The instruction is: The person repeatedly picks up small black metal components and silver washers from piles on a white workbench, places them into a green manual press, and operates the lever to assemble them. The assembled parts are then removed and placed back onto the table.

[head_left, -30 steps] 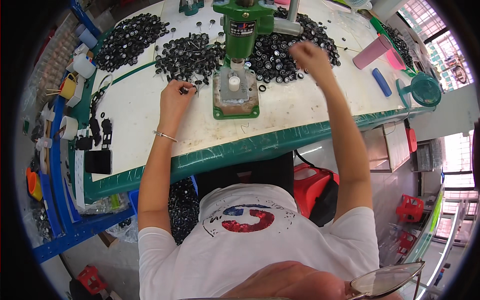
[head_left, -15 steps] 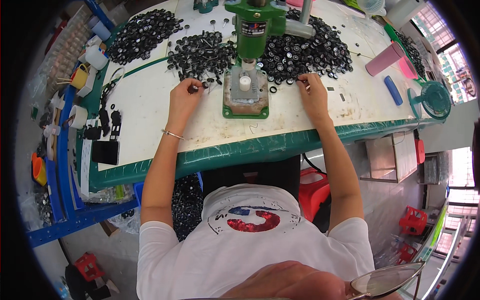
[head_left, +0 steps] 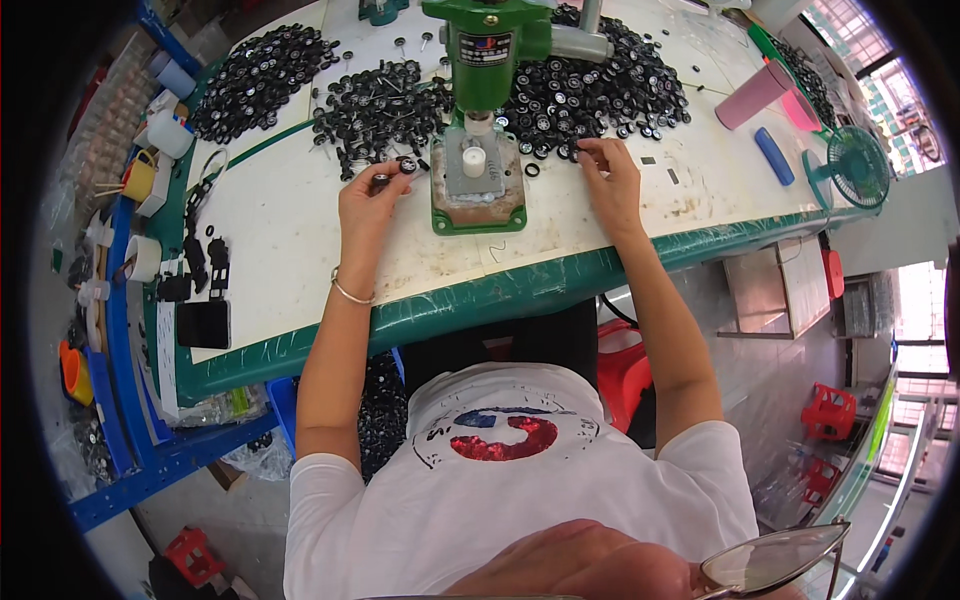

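My left hand (head_left: 368,205) is closed in a pinch left of the green hand press (head_left: 485,75), holding a small black wheel (head_left: 407,166) with a silvery hub. Another dark round piece (head_left: 380,180) shows between its fingers. The press base carries a grey plate with a white cylindrical holder (head_left: 474,160), and no part sits visibly on it. My right hand (head_left: 612,190) is right of the press at the near edge of a pile of black wheels (head_left: 600,95). Its thumb and fingertips close on a small dark piece, probably a wheel, mostly hidden. A black ring (head_left: 532,170) lies between that hand and the base.
Black wheels with metal axles (head_left: 380,110) lie heaped left of the press, with another wheel pile (head_left: 262,82) farther left. A phone (head_left: 203,325) and black plastic parts (head_left: 218,265) lie at left. On the right are a pink cup (head_left: 752,95), blue case (head_left: 773,156) and green fan (head_left: 858,170).
The view has shifted slightly, moving the table and press left in the picture. My left hand is now closer to the press base, with its wheel turned hub-up; my right hand stays by the pile.
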The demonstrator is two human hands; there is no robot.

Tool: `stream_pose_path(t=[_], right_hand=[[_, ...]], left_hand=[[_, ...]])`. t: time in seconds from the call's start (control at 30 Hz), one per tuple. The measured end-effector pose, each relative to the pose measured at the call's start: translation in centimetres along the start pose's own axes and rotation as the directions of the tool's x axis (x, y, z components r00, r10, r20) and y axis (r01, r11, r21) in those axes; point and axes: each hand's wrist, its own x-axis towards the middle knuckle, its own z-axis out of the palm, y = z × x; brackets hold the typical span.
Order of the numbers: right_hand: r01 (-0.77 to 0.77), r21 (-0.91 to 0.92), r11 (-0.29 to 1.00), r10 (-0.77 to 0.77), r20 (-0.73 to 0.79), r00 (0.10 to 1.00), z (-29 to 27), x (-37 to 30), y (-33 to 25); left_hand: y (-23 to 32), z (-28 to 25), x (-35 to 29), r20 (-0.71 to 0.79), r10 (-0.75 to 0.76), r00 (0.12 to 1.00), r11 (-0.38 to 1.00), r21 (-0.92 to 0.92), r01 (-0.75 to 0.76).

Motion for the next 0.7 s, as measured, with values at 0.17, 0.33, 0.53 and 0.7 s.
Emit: stream_pose_path(t=[0.17,0.33,0.53,0.7], right_hand=[[-0.148,0.293,0.944,0.161,-0.021,0.987,0.9,0.5,-0.4],[-0.312,0.483,0.818,0.145,0.352,0.925,3.7,2.4,-6.4],[-0.364,0.321,0.874,0.164,0.510,0.844,6.7,2.3,-7.8],[-0.498,0.300,0.814,0.258,0.581,0.772,6.8,3.2,-7.9]], left_hand=[[0.7,0.5,-0.2,0.000,0.002,1.000,0.999,-0.040,-0.002],[4.7,3.2,-0.5,0.105,0.093,0.990,0.996,0.008,-0.094],[3.1,4.4,0.1,0.109,0.098,0.989,0.991,-0.099,-0.087],[2.3,4.4,0.2,0.097,0.094,0.991,0.979,-0.188,-0.074]])
